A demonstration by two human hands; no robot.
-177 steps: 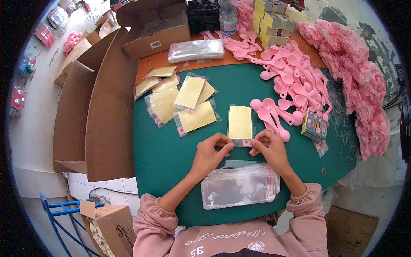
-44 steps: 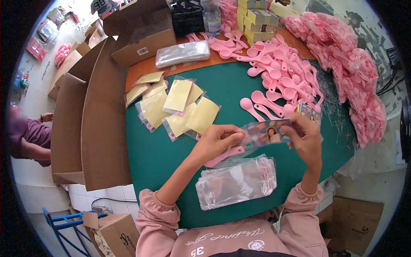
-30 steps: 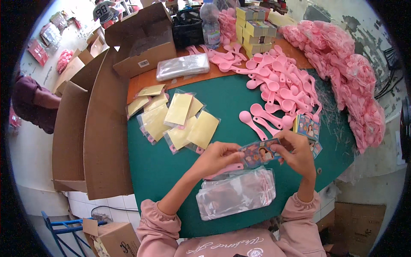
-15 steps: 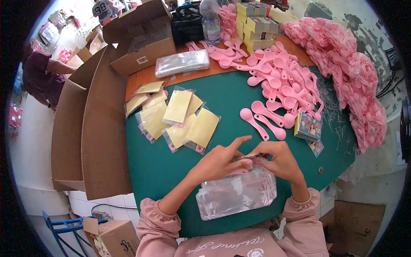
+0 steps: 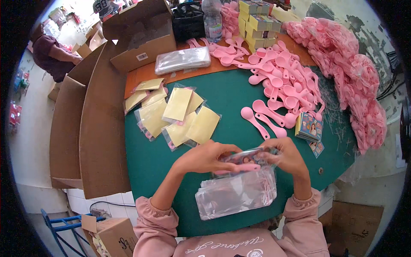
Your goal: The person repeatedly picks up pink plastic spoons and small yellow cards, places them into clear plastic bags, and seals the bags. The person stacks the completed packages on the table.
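In front of me my left hand (image 5: 204,157) pinches a pink spoon (image 5: 247,168) together with a small printed card (image 5: 248,159). A clear plastic bag wraps at least partly round them; how far they sit inside is hard to make out. My right hand (image 5: 287,156), slightly blurred, grips the bag's right end with bent fingers. Just below lies a stack of clear plastic bags (image 5: 233,198) near the table's front edge. Beyond my hands are several loose pink spoons (image 5: 254,123), beside a pile of printed cards (image 5: 308,127).
Packed bags with yellow card backs (image 5: 176,105) lie at left on the green table (image 5: 171,171). A spoon heap (image 5: 287,77), card stacks (image 5: 259,28) and another bag stack (image 5: 183,61) stand farther back. Open cardboard boxes (image 5: 105,128) border the left; a person (image 5: 53,53) stands beyond.
My left hand has drawn back a little and closed from a spread finger to a pinch. The spoon and card now show more fully between my hands. The background person has shifted right.
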